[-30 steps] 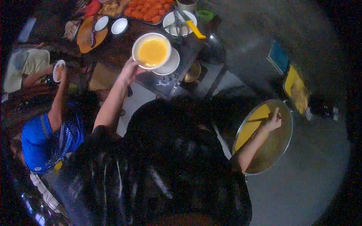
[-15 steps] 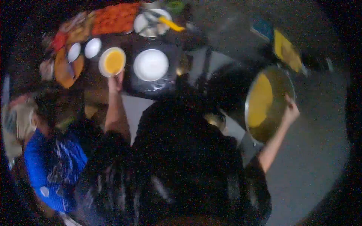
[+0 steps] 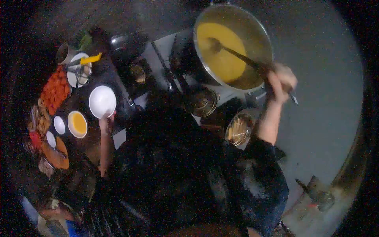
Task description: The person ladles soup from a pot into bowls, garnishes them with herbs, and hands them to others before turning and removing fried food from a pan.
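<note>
My right hand (image 3: 282,83) is closed round the handle of a dark ladle (image 3: 241,57), whose head rests in yellow liquid (image 3: 223,45) inside a large metal pot (image 3: 258,43). My left hand (image 3: 107,119) grips the near rim of an empty white bowl (image 3: 102,100). Left of that bowl stands another white bowl with orange-yellow liquid (image 3: 79,124), which no hand touches.
Small white dishes (image 3: 59,125), a brown board (image 3: 57,153), red-orange food (image 3: 54,90) and a plate with a yellow-handled tool (image 3: 91,59) lie at the left. A small pot (image 3: 203,102) and a glass-like dish (image 3: 239,128) sit between my arms. Part of another person (image 3: 59,213) shows at lower left.
The view has turned toward the pot. My left hand has let go of the filled bowl and taken the empty one. My right hand now holds the ladle in the pot.
</note>
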Available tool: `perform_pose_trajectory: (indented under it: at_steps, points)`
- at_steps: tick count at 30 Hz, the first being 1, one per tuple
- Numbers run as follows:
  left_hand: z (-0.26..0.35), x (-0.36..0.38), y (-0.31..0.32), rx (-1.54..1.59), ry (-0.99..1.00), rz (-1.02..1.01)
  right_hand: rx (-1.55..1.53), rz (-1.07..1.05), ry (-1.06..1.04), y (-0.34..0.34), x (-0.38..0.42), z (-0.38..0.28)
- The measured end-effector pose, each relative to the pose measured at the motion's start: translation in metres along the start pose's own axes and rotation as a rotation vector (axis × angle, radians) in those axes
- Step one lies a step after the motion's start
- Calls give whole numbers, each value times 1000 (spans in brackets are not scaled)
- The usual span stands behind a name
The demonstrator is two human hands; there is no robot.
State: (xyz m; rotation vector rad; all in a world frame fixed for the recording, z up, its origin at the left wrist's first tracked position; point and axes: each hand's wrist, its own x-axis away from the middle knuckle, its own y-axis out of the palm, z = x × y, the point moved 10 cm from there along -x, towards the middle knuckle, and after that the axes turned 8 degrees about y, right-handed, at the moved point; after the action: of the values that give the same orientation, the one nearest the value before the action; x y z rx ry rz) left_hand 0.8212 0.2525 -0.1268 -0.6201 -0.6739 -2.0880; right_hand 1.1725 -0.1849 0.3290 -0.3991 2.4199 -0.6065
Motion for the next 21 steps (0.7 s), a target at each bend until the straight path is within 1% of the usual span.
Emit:
perform_pose_trajectory:
  at_steps: [1,3,4,5,6,7,8,9,10,11,12,13,14,15,16,17,18,19,20,21]
  points:
    - [6,10,26,-13,-1,-18,18,-66,-3,-10,13,-9]
    - [54,29,72,-421,424,-110,-172,27,-180,-24,28,-32]
    - [36,7,69,-525,392,-155,-93,87,-161,-27,31,-20]
    - [52,-3,86,-773,781,-227,-16,135,-133,-22,28,-3]
    - [86,30,159,-958,911,-268,47,229,-102,-26,27,9]
    - [108,42,209,-1107,1034,-284,171,327,3,-37,34,46]
    - [120,40,238,-1276,1060,-164,204,619,-22,-51,48,75]
    - [133,38,269,-1263,1114,-196,-90,703,179,-61,54,127]
    - [148,35,296,-1290,1156,-164,-199,726,229,-66,56,160]
    - [160,25,314,-1241,1220,-155,-312,746,275,-75,60,185]
    - [175,24,338,-1164,1341,-191,-315,757,269,-85,63,185]
    - [187,16,352,-1076,1279,-210,-478,972,363,-104,83,193]
    - [188,-7,362,-831,977,-292,-644,1184,459,-116,107,200]
    - [181,-19,374,-587,674,-361,-626,1260,482,-130,122,189]
    - [180,-15,389,-483,541,-419,-626,1262,453,-150,143,197]
    - [189,-4,400,-484,554,-426,-719,1219,399,-159,153,183]
    - [181,1,412,-406,364,-486,-662,1307,373,-172,167,168]
    - [169,5,416,-317,171,-560,-630,1262,276,-180,173,138]
    - [170,8,433,-315,226,-659,-632,1337,270,-192,187,131]
    - [166,9,445,-318,228,-668,-649,1325,236,-203,191,122]
